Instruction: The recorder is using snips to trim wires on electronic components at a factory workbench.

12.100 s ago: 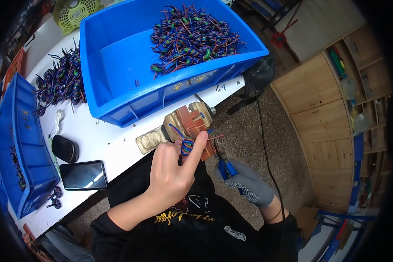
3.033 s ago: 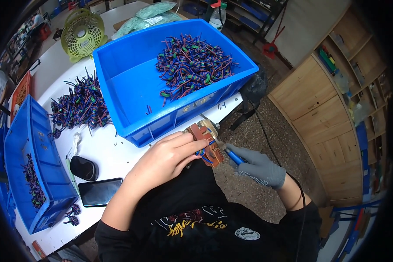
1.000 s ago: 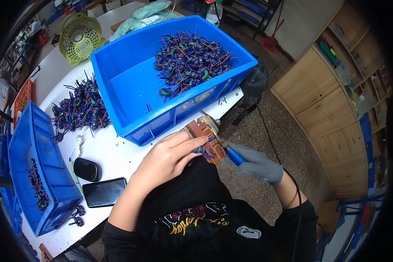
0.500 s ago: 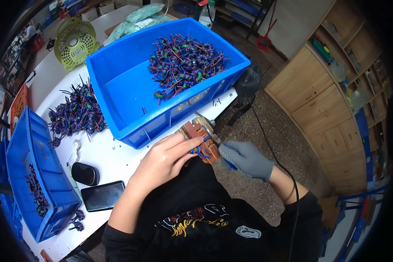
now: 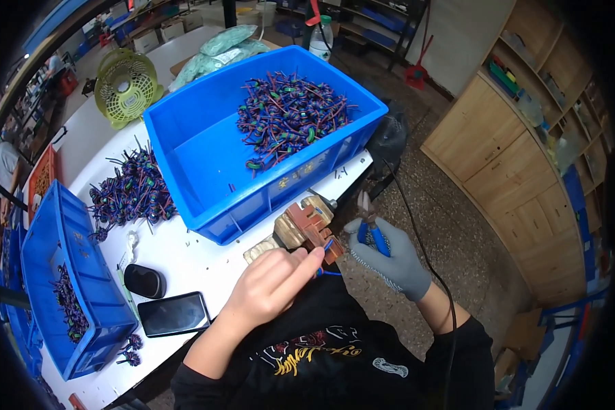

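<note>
My bare left hand (image 5: 270, 283) is closed in a pinch at the front of a brown block fixture (image 5: 311, 225) on a brass-coloured vise (image 5: 287, 234) at the table's edge. Blue wire ends (image 5: 331, 273) of a small wire-wound coil stick out below its fingers, which hide most of the coil. Right of the fixture, apart from it, my right hand (image 5: 393, 263) in a grey dotted glove grips blue-handled pliers (image 5: 374, 238), their jaws pointing away from me.
Beyond the vise stands a large blue bin (image 5: 205, 137) with a heap of similar coils (image 5: 287, 116). More coils (image 5: 133, 188) lie on the white table beside a smaller blue bin (image 5: 102, 301). A phone (image 5: 174, 314) and black case (image 5: 145, 281) lie nearby. A black cable (image 5: 417, 232) hangs at right.
My right hand has drawn the pliers back from the fixture, and their jaws now show. My left hand has shifted down toward me and right, leaving more of the vise visible. The view has shifted slightly.
</note>
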Available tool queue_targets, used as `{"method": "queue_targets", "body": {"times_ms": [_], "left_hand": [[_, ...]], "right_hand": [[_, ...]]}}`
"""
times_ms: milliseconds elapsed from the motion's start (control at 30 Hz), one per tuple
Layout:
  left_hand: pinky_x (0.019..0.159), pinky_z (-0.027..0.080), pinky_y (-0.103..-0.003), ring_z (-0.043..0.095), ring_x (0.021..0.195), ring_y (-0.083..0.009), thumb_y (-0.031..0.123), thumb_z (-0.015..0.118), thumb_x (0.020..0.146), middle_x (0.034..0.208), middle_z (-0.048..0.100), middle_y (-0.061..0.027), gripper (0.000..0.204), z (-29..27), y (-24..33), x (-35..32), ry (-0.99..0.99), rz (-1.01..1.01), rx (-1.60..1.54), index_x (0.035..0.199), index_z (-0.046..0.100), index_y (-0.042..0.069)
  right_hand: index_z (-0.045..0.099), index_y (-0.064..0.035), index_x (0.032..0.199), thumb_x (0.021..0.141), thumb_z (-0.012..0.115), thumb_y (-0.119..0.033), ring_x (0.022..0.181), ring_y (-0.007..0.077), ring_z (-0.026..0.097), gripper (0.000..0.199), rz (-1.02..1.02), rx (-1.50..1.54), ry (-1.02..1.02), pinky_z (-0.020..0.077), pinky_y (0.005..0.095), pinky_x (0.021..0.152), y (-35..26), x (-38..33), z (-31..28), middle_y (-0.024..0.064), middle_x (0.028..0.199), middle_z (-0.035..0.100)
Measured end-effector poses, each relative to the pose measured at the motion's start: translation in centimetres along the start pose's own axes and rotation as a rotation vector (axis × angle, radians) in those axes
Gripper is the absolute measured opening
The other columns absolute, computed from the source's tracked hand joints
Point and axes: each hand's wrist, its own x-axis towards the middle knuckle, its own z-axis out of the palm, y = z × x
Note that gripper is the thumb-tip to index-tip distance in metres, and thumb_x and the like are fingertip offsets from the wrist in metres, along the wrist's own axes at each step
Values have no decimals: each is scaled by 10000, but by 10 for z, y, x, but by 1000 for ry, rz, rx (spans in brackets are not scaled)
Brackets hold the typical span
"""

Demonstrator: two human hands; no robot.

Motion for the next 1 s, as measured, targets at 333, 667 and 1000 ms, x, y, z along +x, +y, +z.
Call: {"method": "queue_targets", "body": {"times_ms": [333, 667, 1000], "left_hand": [[639, 523, -276, 549, 678, -148, -51, 753, 876, 832, 605, -56, 253, 5, 24, 10, 153, 100, -1, 1128, 725, -53], [630, 519, -275, 541, 643, -162, -103, 745, 849, 838, 627, -66, 280, 19, 31, 2, 251, 55, 30, 1127, 726, -69], [641, 528, -291, 567, 646, -197, -116, 738, 808, 848, 633, -99, 285, 55, 57, -15, 550, -205, 41, 1090, 732, -78]], "right_hand": [[693, -21, 1069, 928, 642, -57, 782, 123, 589, 154, 10, 99, -229, 481, 254, 754, -30, -9, 9, 45, 900, 676], [656, -12, 1032, 931, 597, -24, 821, 137, 583, 117, -62, 109, -111, 480, 261, 771, -32, -15, 22, 75, 954, 663], [647, -16, 1019, 928, 600, -25, 820, 131, 578, 103, -133, 140, 23, 481, 263, 770, -18, -15, 42, 82, 952, 657]]}}
